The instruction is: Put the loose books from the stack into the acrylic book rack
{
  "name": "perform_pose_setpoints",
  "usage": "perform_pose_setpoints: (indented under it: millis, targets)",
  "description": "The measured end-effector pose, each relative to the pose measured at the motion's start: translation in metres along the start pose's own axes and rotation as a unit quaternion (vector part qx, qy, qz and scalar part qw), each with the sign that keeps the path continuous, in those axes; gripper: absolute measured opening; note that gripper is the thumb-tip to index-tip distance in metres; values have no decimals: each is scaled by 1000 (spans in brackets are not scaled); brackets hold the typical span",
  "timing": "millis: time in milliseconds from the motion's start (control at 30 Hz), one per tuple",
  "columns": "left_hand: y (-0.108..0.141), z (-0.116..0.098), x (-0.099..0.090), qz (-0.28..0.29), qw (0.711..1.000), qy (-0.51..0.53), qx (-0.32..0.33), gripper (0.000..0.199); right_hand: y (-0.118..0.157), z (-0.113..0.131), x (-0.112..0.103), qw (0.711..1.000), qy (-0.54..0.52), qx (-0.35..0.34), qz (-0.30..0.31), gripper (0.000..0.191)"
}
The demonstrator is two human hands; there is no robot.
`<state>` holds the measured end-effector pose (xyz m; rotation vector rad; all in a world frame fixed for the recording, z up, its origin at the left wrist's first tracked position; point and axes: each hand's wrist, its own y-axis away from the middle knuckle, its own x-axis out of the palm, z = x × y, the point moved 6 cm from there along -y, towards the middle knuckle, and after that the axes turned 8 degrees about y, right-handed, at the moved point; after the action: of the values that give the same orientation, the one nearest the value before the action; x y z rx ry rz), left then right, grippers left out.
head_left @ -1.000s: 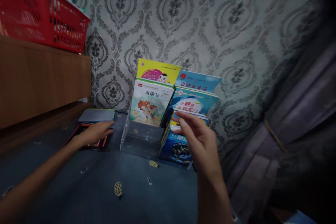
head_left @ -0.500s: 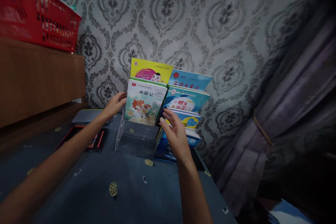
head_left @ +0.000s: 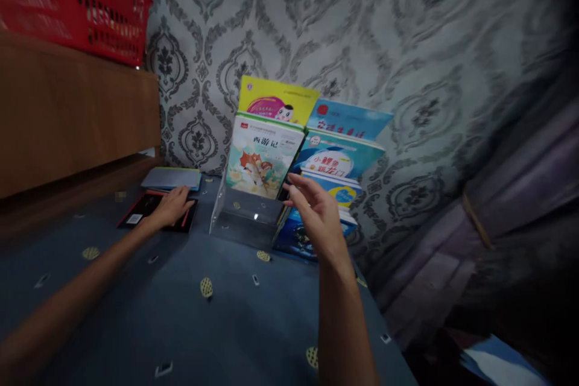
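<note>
My left hand [head_left: 172, 207] lies over a black book [head_left: 149, 210] with a white barcode label, its fingers stretched out. Behind that book rests a grey-covered book [head_left: 172, 178] with a blue edge. My right hand [head_left: 319, 211] hovers in front of the clear book rack [head_left: 244, 226], fingers curved and apart, holding nothing. In the rack's left half stand a white picture book [head_left: 265, 160] and a yellow book [head_left: 275, 96] behind it. Its right half holds several blue books, among them a light blue one [head_left: 353, 117], a teal one [head_left: 339, 154] and a dark blue one [head_left: 298, 238].
A dark patterned cloth [head_left: 235, 325] covers the table. On the left, a red plastic basket [head_left: 108, 12] stands on a wooden cabinet [head_left: 76, 108]. Patterned wallpaper [head_left: 289, 18] is behind the rack, and a tied grey curtain [head_left: 434, 265] hangs at the right.
My left hand has moved from the rack's left side down and left onto the black book. My right hand stays by the rack. The view has shifted down and left.
</note>
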<state>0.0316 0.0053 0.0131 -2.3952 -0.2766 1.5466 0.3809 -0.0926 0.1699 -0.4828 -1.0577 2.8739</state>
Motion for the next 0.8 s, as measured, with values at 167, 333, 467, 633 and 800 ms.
perform_pose_setpoints:
  millis: [167, 333, 467, 633, 800]
  targets:
    - [45, 59, 22, 75, 993, -51, -79, 70, 10, 22, 31, 994, 42, -43, 95, 33]
    - [56, 63, 25, 118, 989, -59, -59, 66, 22, 32, 68, 978, 101, -97, 155, 29]
    - [48, 63, 17, 120, 989, -59, -70, 62, 48, 29, 107, 948, 159, -144, 237, 27]
    - [38, 82, -2, 65, 980, -73, -171, 80, 116, 3, 138, 907, 202, -178, 323, 26]
    - [38, 96, -10, -6, 975, -61, -216, 93, 175, -35, 128, 904, 212, -174, 327, 28]
